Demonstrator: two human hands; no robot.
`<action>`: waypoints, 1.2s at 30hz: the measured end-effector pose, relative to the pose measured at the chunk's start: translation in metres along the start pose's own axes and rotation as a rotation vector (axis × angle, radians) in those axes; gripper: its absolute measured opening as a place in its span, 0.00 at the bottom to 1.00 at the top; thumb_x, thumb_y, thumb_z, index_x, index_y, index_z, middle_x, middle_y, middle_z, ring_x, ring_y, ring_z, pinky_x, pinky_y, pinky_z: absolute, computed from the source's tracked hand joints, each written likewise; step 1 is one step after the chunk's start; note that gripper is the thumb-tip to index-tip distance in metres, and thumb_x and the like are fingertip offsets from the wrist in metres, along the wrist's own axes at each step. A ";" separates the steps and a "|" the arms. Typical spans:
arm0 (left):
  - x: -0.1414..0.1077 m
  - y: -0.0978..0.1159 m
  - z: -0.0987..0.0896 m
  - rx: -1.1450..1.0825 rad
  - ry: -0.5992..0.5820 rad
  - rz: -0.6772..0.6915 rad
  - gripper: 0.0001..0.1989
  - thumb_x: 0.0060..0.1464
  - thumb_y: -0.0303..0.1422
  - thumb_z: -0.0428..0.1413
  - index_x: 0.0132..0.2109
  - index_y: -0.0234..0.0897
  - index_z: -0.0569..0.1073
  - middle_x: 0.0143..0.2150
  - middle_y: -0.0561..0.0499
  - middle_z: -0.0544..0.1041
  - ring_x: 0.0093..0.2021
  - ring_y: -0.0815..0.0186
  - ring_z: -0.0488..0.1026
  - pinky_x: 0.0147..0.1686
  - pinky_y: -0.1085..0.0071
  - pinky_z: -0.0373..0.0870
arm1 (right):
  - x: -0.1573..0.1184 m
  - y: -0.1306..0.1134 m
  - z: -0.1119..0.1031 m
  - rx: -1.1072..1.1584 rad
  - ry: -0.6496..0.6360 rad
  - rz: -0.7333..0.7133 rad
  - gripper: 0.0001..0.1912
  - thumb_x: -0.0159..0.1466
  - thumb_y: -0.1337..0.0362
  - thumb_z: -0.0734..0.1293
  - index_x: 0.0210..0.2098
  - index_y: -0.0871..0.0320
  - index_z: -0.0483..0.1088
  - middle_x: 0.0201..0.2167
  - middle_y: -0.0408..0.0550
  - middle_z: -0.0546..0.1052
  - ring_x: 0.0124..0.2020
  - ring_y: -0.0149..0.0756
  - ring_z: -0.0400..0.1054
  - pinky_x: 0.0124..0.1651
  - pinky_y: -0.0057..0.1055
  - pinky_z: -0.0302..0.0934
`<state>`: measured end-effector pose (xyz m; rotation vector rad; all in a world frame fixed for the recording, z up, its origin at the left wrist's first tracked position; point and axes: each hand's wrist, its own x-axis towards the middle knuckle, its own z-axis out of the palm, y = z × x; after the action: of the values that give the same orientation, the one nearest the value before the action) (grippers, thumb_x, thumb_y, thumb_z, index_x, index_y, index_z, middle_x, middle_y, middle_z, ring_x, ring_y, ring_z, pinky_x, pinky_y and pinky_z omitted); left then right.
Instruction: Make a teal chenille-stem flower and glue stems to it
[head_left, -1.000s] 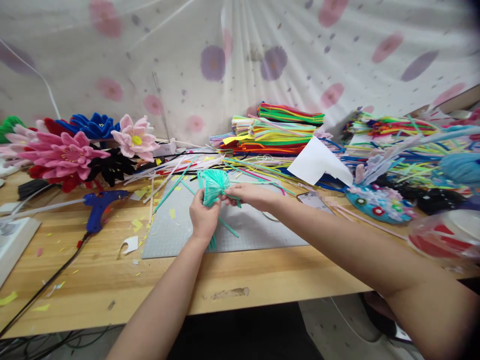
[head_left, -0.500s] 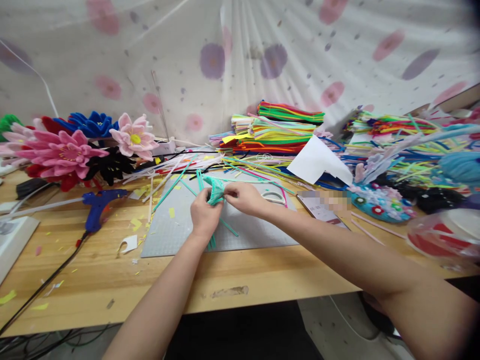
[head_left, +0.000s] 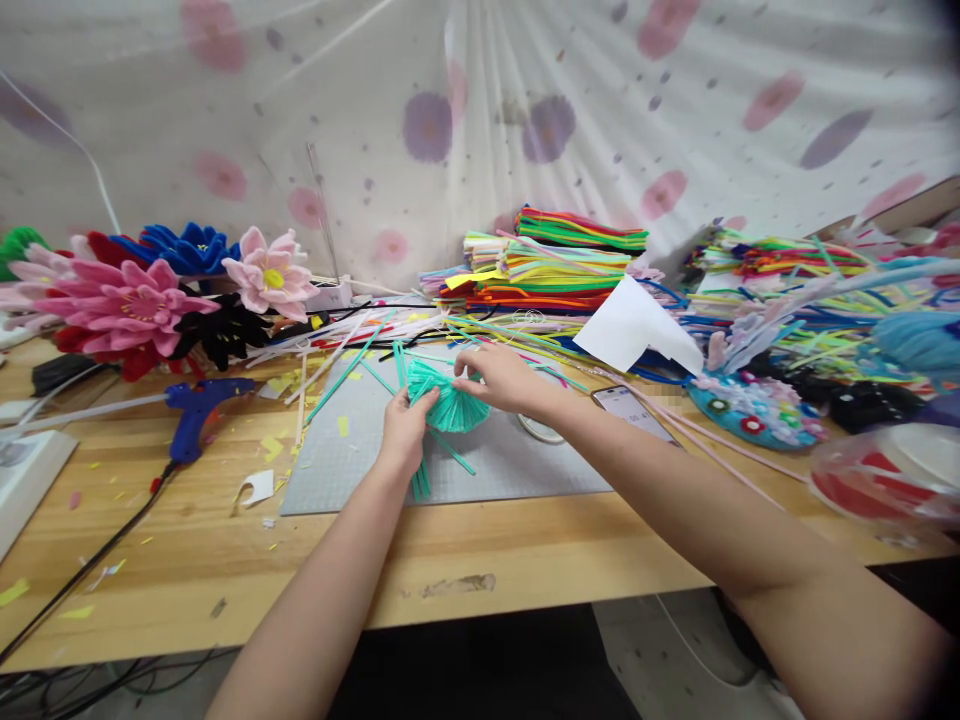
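My left hand (head_left: 405,430) is closed on the left edge of a teal pleated, fan-like piece (head_left: 459,412), thumb on top. The piece looks made of many teal pipe cleaners and is spread into a rounded shape. My right hand (head_left: 495,376) is at its upper right edge, fingers curved and apart, the thumb at or just over the pleats; whether it touches is not clear. Loose teal pipe cleaners (head_left: 421,480) lie beneath on the grey cutting mat (head_left: 337,485). A pale ring-shaped object (head_left: 540,430) rests partly hidden below my right wrist.
A blue glue gun (head_left: 199,415) and fluffy flowers (head_left: 135,305) are on the left. Bundles of coloured pipe cleaners (head_left: 562,265) are stacked behind. White paper (head_left: 634,325), a phone (head_left: 630,412), a decorated blue piece (head_left: 754,410) and a clear-and-red container (head_left: 877,475) stand right.
The teal piece has gone from bunched up to fanned out and rounded. My right hand has let go of its pinch, its fingers spreading and moving slightly right and up.
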<state>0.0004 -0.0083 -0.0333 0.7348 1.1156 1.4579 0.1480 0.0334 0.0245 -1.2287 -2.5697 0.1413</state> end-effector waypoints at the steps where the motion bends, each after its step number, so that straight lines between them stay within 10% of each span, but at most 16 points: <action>1: 0.000 0.001 0.000 -0.051 -0.005 -0.037 0.16 0.32 0.33 0.63 0.33 0.34 0.71 0.27 0.53 0.75 0.25 0.71 0.70 0.27 0.73 0.66 | 0.001 0.003 0.002 0.067 -0.007 0.027 0.12 0.59 0.58 0.63 0.38 0.58 0.69 0.32 0.48 0.74 0.34 0.34 0.63 0.37 0.28 0.50; 12: -0.004 0.008 0.004 -0.108 -0.054 -0.022 0.17 0.31 0.36 0.65 0.32 0.32 0.74 0.29 0.50 0.77 0.27 0.68 0.73 0.32 0.70 0.68 | 0.005 0.009 0.008 0.657 -0.120 0.129 0.11 0.55 0.58 0.63 0.27 0.62 0.67 0.22 0.41 0.69 0.25 0.27 0.61 0.30 0.24 0.53; 19: -0.001 0.004 0.002 -0.059 0.089 0.052 0.18 0.25 0.32 0.67 0.30 0.31 0.74 0.27 0.51 0.77 0.27 0.67 0.72 0.33 0.68 0.69 | 0.004 -0.008 0.019 0.666 -0.091 0.153 0.11 0.56 0.59 0.62 0.24 0.61 0.66 0.19 0.41 0.67 0.22 0.25 0.58 0.27 0.23 0.51; 36: 0.007 0.021 -0.013 0.009 0.012 -0.053 0.16 0.32 0.39 0.63 0.29 0.32 0.72 0.23 0.51 0.75 0.22 0.70 0.69 0.21 0.75 0.64 | -0.003 -0.002 0.031 0.472 0.138 0.197 0.07 0.56 0.62 0.64 0.28 0.59 0.70 0.28 0.44 0.74 0.31 0.30 0.64 0.35 0.26 0.53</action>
<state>-0.0209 -0.0036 -0.0198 0.6987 1.1427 1.4152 0.1386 0.0310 -0.0047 -1.2455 -2.1230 0.6400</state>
